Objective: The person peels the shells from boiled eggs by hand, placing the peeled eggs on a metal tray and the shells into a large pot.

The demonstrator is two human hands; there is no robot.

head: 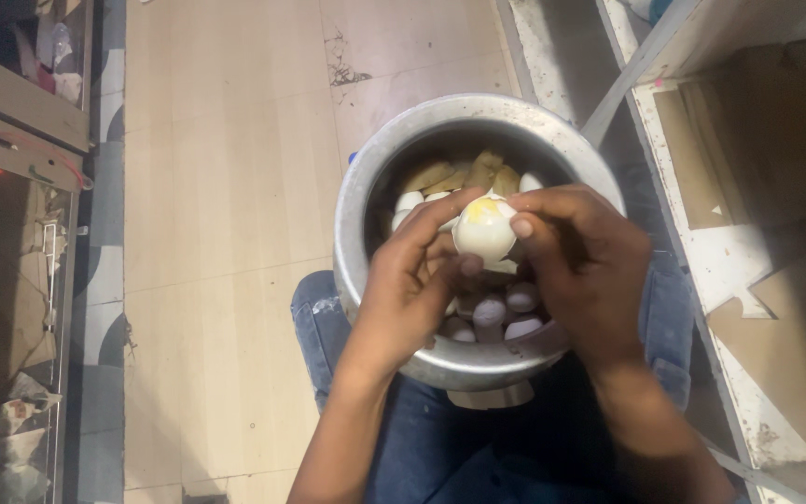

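A boiled egg point(483, 235) with some yellow at its top is held over a round metal pot point(375, 173). My left hand point(412, 280) grips it from the left and my right hand point(585, 261) from the right, thumbs pressed on the shell. Inside the pot lie several whole eggs point(506, 308) near the front and several boiled potatoes point(464, 175) at the back. The pot rests on my lap, on blue jeans point(314, 322).
A beige tiled floor point(226, 187) stretches to the left. A glass-fronted cabinet point(11, 233) with clutter stands at the far left. A white, worn shelf unit point(720, 252) runs along the right side, close to my right arm.
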